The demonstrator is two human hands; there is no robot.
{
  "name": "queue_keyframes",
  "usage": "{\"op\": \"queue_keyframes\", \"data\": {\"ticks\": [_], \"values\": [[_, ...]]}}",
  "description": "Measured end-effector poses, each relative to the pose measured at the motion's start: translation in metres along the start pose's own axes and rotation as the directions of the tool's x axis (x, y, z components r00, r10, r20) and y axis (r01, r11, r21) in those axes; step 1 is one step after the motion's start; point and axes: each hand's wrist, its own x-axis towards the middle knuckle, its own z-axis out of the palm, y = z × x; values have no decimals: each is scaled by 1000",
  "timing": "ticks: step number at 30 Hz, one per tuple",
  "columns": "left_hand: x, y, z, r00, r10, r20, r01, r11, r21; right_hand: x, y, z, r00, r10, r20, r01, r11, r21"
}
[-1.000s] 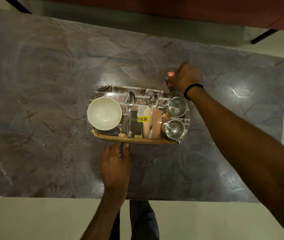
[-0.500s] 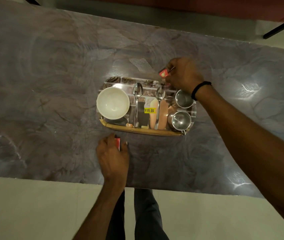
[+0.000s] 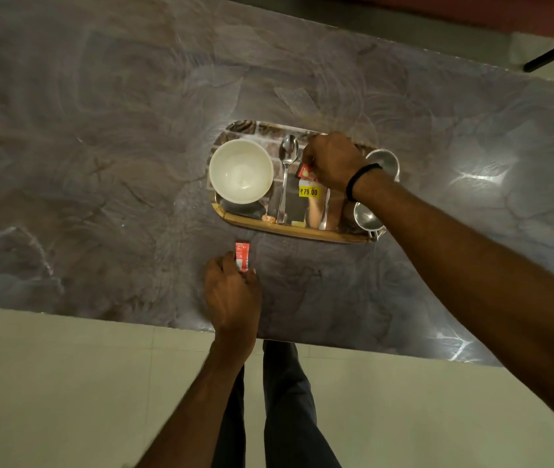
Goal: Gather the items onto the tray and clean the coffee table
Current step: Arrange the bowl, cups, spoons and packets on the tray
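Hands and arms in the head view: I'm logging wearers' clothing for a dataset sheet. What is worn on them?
The left hand and right hand are bare: no gloves, no rings that show, and no sleeves in view on either arm. The only thing worn is a thin black band round the right wrist; the left wrist carries nothing.

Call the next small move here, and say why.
Probably the right hand lets go of its red sachet onto the tray: it pinches the sachet already above the tray, beside the spoon. The left hand holds a second sachet over the table, short of the tray's near rim, so that one would follow.
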Motion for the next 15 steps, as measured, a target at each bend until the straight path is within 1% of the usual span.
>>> {"op": "queue_keyframes", "data": {"ticks": [4,8,11,15], "values": [[-1,-4,0,1000,15,-8,-15,1000,-15,0,-1,3,1000,-18,2,18,1000,-13],[-2,-3,-1,1000,20,-15,-20,999,-41,-2,-2,8,999,-5,-41,6,1000,26],[-1,-4,-2,998,54,-18,-55,998,-20,-5,2,11,998,-11,-69,14,999,51],[2,-8,0,997,82,7,-82,996,20,-6,3,13,997,-36,-68,39,998,42]]}}
